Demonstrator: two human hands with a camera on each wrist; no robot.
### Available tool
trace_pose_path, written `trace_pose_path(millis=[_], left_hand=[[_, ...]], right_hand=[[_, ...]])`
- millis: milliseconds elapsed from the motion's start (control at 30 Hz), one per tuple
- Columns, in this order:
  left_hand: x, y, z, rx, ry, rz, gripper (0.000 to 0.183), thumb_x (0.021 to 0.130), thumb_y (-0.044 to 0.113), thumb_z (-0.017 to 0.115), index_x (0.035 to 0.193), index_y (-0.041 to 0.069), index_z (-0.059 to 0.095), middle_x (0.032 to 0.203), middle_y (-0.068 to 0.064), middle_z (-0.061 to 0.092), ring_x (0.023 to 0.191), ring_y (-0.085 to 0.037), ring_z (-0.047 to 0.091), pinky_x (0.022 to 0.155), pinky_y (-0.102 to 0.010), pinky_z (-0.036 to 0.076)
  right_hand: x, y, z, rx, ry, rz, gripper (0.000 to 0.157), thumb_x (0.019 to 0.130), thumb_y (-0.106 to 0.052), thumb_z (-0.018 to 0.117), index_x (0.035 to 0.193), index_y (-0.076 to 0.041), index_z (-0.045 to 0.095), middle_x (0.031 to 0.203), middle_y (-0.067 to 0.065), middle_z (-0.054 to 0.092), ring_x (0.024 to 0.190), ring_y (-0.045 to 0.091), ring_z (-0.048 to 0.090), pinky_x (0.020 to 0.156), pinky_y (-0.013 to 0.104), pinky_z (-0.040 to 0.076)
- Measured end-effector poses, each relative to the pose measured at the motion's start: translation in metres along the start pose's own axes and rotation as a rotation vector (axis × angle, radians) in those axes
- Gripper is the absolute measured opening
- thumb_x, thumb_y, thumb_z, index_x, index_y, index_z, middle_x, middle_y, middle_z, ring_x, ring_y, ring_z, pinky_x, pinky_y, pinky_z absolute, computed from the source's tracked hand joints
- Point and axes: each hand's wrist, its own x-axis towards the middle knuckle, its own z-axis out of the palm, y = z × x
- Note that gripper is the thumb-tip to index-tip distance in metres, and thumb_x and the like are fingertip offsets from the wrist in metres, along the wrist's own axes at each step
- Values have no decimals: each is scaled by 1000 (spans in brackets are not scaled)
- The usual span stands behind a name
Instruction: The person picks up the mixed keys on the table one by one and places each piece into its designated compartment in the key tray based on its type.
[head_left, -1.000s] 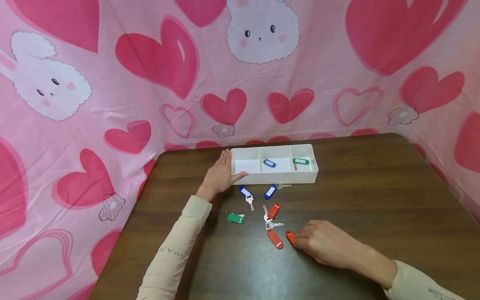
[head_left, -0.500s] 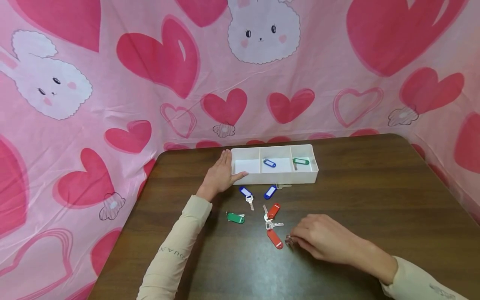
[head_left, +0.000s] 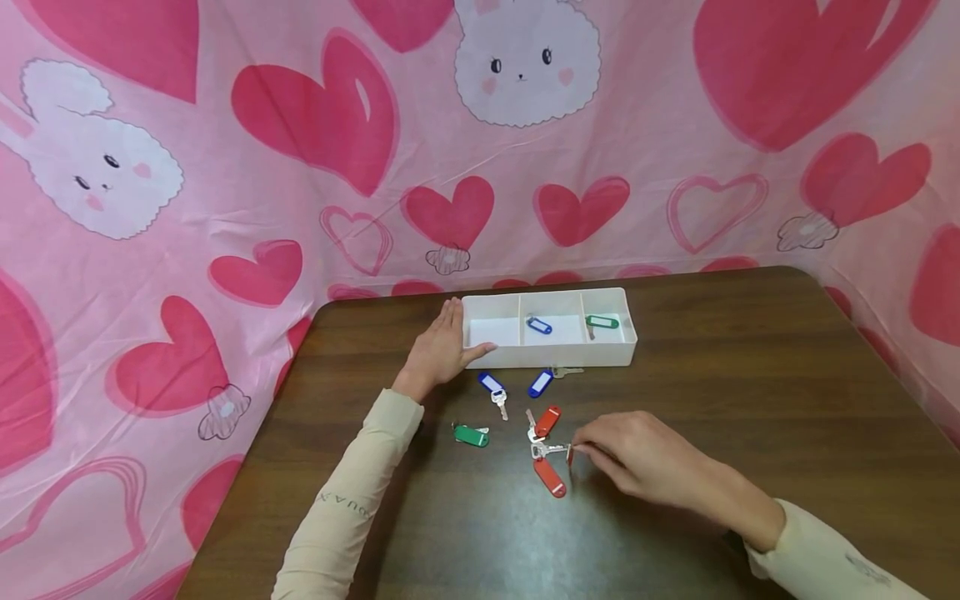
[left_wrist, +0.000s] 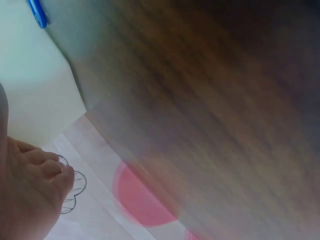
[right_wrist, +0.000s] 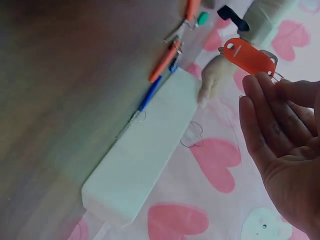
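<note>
Since the earlier frame, right hand [head_left: 645,462] has shifted forward and slightly left, tag up off the table; left hand [head_left: 435,354] unchanged. Right thumb and fingertips pinch the orange tag [right_wrist: 250,59] at its ring end; it sticks out past the fingertips, edge-on in the head view, near the lower red tag's key [head_left: 539,451]; contact unclear. Upper red tag [head_left: 548,421] sits just beyond, green tag [head_left: 471,437] further left. Two blue tags, left [head_left: 491,383] and right [head_left: 541,383], lie before the white box [head_left: 555,357]; white label inserts, too small to read. Left fingers together against the box's left end, thumb on its front wall. Left sleeve [head_left: 352,487] has lettering, not legible.
</note>
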Motion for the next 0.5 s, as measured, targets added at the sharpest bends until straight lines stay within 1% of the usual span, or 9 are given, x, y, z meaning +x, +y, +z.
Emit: trace_pose_path(millis=[133, 167, 300, 367, 433, 500], left_hand=[[0, -1, -1, 2, -3, 0, 115, 93, 82, 45, 168, 2, 10, 177, -17, 15, 166, -33, 15, 129, -49, 30], [0, -1, -1, 2, -5, 0, 115, 93, 82, 45, 168, 2, 9, 177, -17, 15, 166, -33, 15, 129, -48, 30], [0, 0, -2, 3, -8, -5, 115, 93, 82, 45, 168, 2, 10, 177, -17, 15, 166, -33, 16, 129, -48, 30], [0, 0, -2, 1, -10, -9, 115, 93, 82, 46, 168, 2, 10, 177, -17, 15, 166, -33, 16, 129, -49, 30], [0, 0, -1, 0, -13, -11, 115, 93, 82, 46, 168, 2, 10, 177, -17, 15, 166, -33, 16, 129, -49, 30], [0, 1, -1, 0, -18, -14, 115, 93, 82, 45, 169, 3, 8, 178, -16, 15, 166, -33, 15, 129, -48, 31]], right_hand=[[7, 2, -5, 27, 35, 26, 18, 87, -6, 82, 103, -12, 77, 93, -4, 79, 76, -1, 64, 72, 21, 63], [8, 2, -5, 35, 47, 27, 15, 90, -8, 81, 104, -12, 77, 92, -4, 79, 76, -1, 64, 72, 21, 63], [15, 5, -11, 94, 71, 63, 14, 93, -9, 79, 106, -10, 78, 93, -4, 79, 77, -1, 64, 74, 21, 63], [18, 5, -14, 127, 90, 79, 14, 93, -9, 79, 107, -10, 77, 92, -4, 79, 76, -1, 62, 71, 19, 61], [21, 6, -16, 156, 104, 105, 18, 90, -5, 80, 106, -12, 77, 90, -6, 77, 75, -1, 60, 68, 18, 59], [24, 8, -18, 177, 122, 117, 18, 91, -3, 79, 105, -13, 76, 87, -8, 74, 74, -2, 57, 63, 17, 54]])
